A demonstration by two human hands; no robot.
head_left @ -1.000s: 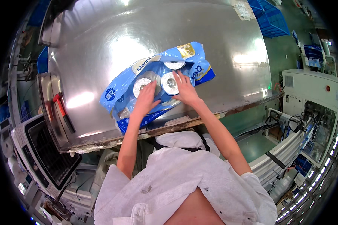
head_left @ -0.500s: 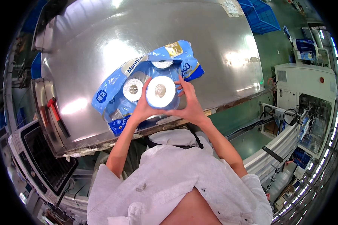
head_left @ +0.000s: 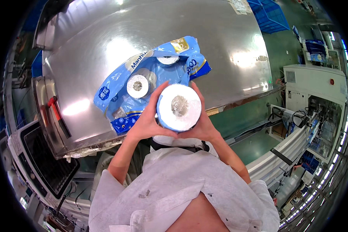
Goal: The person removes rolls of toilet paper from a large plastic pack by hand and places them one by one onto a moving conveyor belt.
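Between my two hands is a white toilet paper roll, its end facing up, held above the table's near edge. My left hand wraps its left side and my right hand its right side. Both thumbs meet near its lower rim. Just beyond lies a torn-open blue plastic package on the metal table. Inside it a second toilet paper roll stands at the left. A third toilet paper roll is partly covered by the film at the back.
The metal table has a worn near edge. A red-headed hammer lies along its left side. A blue crate stands past the far right corner. At the right is a pale machine cabinet; a dark-fronted appliance sits lower left.
Both hands have lifted the toilet paper roll out of the package, bringing it nearer to me and slightly right. The package has stayed nearly in place, its film shifting a little.
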